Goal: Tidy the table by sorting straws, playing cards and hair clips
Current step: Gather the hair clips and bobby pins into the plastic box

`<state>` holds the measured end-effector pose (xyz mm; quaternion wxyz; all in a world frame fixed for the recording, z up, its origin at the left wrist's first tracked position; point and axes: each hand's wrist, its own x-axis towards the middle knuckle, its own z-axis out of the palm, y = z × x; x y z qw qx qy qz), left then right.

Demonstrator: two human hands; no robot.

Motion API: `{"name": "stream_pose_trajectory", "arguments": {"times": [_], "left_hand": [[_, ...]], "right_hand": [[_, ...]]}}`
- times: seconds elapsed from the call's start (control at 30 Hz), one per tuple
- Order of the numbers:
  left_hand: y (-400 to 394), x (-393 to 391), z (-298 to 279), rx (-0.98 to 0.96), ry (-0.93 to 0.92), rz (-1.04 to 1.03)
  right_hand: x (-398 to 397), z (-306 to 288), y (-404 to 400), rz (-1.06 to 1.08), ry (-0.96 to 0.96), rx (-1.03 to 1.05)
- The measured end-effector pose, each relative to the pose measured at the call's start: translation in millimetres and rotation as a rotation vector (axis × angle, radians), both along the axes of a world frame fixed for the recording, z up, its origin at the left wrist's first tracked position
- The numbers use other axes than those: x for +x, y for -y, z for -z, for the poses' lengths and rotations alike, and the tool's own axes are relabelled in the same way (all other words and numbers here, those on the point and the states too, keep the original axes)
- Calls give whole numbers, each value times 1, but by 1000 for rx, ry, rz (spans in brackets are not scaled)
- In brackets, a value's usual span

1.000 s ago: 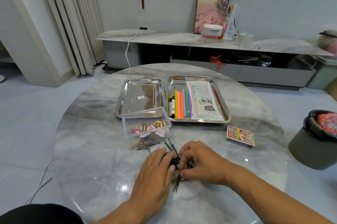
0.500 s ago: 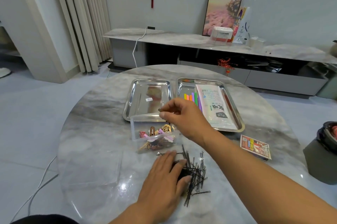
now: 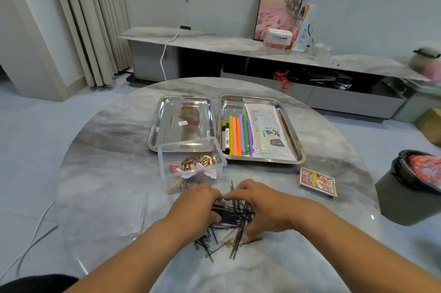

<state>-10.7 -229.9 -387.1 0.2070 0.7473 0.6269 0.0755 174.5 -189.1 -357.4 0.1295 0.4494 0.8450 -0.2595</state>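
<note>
Both hands, left hand point(image 3: 198, 199) and right hand point(image 3: 260, 206), curl around a heap of black hair pins point(image 3: 229, 223), apparently gathering them for the clear box point(image 3: 191, 161) of clips just beyond, on a round marble table point(image 3: 107, 173) in a pale living room

bobby pins point(image 3: 229, 226) before clip box point(image 3: 191, 161) | trays point(image 3: 155, 125) behind | cards point(image 3: 317, 181) right

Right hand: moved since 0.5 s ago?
Yes. The right hand has pulled back from above the clear box toward the person, down onto the black hairpin pile beside the left hand.
</note>
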Motion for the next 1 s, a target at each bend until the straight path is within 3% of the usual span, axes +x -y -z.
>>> {"name": "stream_pose_trajectory", "arguments": {"times": [0.2,0.4,0.57,0.63,0.83,0.93,1.0], "left_hand": [[-4,6,-5,-161,62,-85],[-6,15,-13,-52,-84,-67],[-7,13,-24,-18,5,-112],[-8,9,-25,-15,160,-157],[-1,10,-35,-308,1003,-351],[0,14,-38,-479,1202,-399],[0,16,-35,-532,1232,-400]], "right_hand": [[-9,6,4,36,-46,168],[-15,7,5,116,-136,168],[-12,0,-1,228,-298,99],[-10,-6,-3,284,-414,46],[-8,-22,-5,546,-880,-128],[-9,-25,-3,570,-917,-183],[-9,-26,-1,593,-914,-212]]}}
